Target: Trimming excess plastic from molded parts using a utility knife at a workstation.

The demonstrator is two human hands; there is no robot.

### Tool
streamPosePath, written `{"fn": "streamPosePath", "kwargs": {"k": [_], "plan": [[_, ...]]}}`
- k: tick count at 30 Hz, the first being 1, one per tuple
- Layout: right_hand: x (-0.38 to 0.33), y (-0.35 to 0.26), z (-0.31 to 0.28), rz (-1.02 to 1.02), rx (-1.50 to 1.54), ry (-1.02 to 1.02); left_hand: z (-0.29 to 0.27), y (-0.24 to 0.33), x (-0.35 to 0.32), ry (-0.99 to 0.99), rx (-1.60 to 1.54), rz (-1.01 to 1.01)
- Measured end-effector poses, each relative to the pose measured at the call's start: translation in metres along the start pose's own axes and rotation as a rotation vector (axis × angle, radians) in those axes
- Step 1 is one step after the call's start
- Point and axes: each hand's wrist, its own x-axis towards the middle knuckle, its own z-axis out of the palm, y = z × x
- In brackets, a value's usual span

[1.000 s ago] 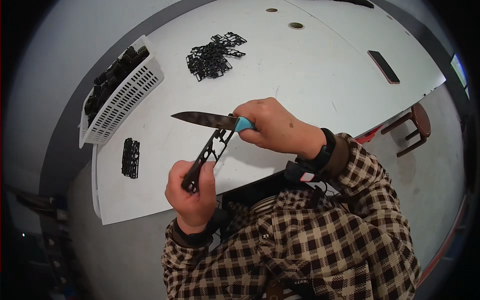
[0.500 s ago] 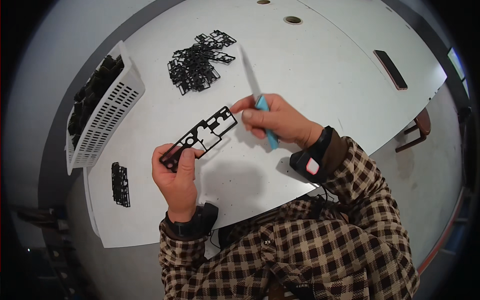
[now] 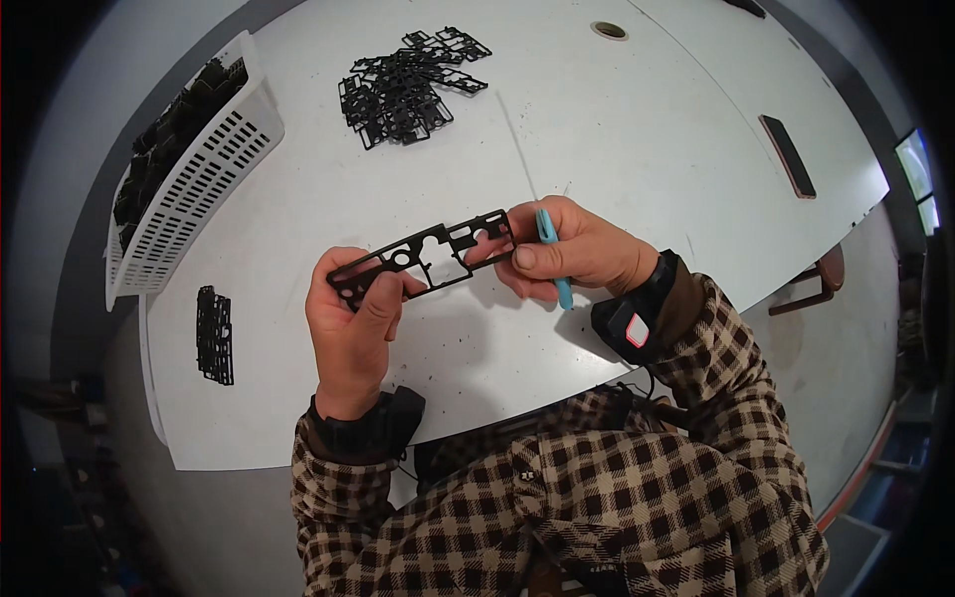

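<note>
A long black plastic frame (image 3: 428, 251) with several cut-outs is held flat above the white table (image 3: 617, 129). My left hand (image 3: 353, 318) grips its left end. My right hand (image 3: 577, 249) pinches its right end with thumb and fingers while also holding a knife with a blue handle (image 3: 553, 261), whose thin blade (image 3: 517, 139) points away over the table.
A loose pile of black frames (image 3: 408, 85) lies at the far middle of the table. A white slotted basket (image 3: 189, 169) with black parts stands at the left. A small neat stack of frames (image 3: 215, 334) lies near the left edge. A dark phone (image 3: 788, 155) lies at the right.
The frame has turned from hanging upright under the knife to lying level between both hands. The knife has swung from crosswise to pointing away, tucked in my right hand.
</note>
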Motion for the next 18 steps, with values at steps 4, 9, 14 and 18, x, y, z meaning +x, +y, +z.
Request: {"fn": "streamPosePath", "kwargs": {"k": [4, 9, 14, 18], "plan": [[-0.0059, 0.0048, -0.0018, -0.002, 0.038, 0.009, 0.0006, -0.0013, -0.0024, -0.028, -0.024, -0.015], [-0.0060, 0.0016, -0.0031, -0.013, 0.009, -0.013, -0.0013, -0.0028, 0.0001, -0.093, -0.007, 0.085], [-0.0077, -0.0025, 0.0018, 0.048, 0.020, -0.032, -0.0045, -0.0024, -0.0009, -0.159, 0.014, 0.173], [-0.0098, -0.0025, -0.0010, 0.092, 0.010, -0.124, -0.0051, -0.0011, -0.0012, -0.206, 0.017, 0.165]]}}
